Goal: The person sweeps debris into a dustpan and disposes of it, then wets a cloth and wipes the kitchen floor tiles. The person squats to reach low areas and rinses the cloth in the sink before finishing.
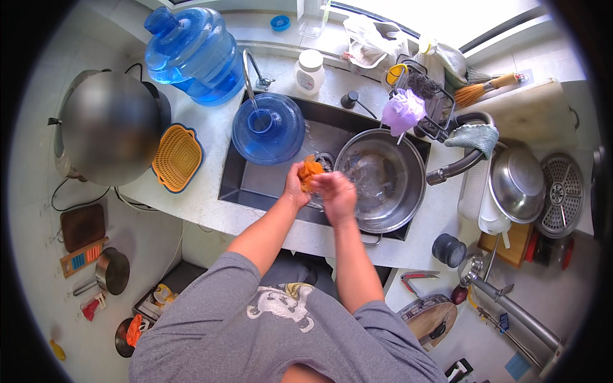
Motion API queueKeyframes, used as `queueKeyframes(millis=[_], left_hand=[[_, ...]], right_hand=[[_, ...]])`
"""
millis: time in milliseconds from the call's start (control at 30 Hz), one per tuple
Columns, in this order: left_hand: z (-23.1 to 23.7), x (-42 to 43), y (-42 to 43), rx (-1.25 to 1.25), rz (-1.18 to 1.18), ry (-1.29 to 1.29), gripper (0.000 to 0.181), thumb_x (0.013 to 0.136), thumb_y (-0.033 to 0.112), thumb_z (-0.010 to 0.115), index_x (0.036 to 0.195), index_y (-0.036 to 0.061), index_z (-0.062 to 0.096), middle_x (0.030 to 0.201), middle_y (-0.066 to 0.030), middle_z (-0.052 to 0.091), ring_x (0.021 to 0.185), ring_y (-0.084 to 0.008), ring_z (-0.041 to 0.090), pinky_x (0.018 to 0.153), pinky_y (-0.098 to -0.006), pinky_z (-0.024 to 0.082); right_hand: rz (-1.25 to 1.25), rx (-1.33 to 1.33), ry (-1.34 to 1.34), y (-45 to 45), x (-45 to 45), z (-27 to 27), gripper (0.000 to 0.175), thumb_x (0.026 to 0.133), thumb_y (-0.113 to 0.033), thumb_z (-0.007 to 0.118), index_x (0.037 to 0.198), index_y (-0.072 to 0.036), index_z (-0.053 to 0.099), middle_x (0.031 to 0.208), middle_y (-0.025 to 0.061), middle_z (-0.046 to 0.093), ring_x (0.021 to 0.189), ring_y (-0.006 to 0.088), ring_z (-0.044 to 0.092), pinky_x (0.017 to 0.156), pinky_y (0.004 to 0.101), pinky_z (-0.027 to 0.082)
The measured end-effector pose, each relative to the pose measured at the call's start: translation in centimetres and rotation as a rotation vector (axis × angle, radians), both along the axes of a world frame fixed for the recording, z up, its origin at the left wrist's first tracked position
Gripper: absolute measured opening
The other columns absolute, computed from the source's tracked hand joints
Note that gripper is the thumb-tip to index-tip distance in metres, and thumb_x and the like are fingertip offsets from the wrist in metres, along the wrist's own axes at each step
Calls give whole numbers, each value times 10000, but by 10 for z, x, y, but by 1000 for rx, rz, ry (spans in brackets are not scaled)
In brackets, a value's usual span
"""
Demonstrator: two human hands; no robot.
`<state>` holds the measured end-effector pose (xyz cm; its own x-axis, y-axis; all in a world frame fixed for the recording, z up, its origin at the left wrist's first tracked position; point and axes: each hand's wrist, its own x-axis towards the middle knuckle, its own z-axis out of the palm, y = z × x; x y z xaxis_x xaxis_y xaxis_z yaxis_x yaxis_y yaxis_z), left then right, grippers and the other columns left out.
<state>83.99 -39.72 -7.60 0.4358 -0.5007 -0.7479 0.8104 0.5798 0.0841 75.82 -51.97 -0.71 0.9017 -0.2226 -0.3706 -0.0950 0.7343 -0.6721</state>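
My left hand grips a wet, crumpled orange cloth-like bundle above the sink. Close on its right, my right hand has bent fingers at the bundle's edge; blur hides whether they grip it. Below the hands is the drain, with splashing water around it. A large steel basin holding some clear water sits in the sink's right side. On the left side a blue water jug stands upright, its open mouth under a thin curved tap.
Behind the sink's left corner lies a second blue jug, tilted. A yellow plastic basket rests on the left counter. A wire caddy with a lilac cloth and a thick grey faucet overhang the right side.
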Motion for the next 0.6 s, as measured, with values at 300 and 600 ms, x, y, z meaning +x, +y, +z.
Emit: queueKeyframes(millis=[300,600], left_hand=[[22,-22,19,136,65,-168,343,1080,373,492,1215,102,653,1165,-125,723,1095,-258,690,1001,-462,538],[21,-5,45,66,-80,43,373,1091,383,407,1207,144,668,1178,-73,719,1086,-245,679,969,-486,545]], right_hand=[[164,-1107,308,83,43,3,557,1060,-331,510,1505,3,531,1593,272,459,1495,457,391,1251,504,296],[366,-1017,335,80,42,-51,623,1071,-380,478,1561,4,461,1626,292,403,1546,419,336,1274,461,252]])
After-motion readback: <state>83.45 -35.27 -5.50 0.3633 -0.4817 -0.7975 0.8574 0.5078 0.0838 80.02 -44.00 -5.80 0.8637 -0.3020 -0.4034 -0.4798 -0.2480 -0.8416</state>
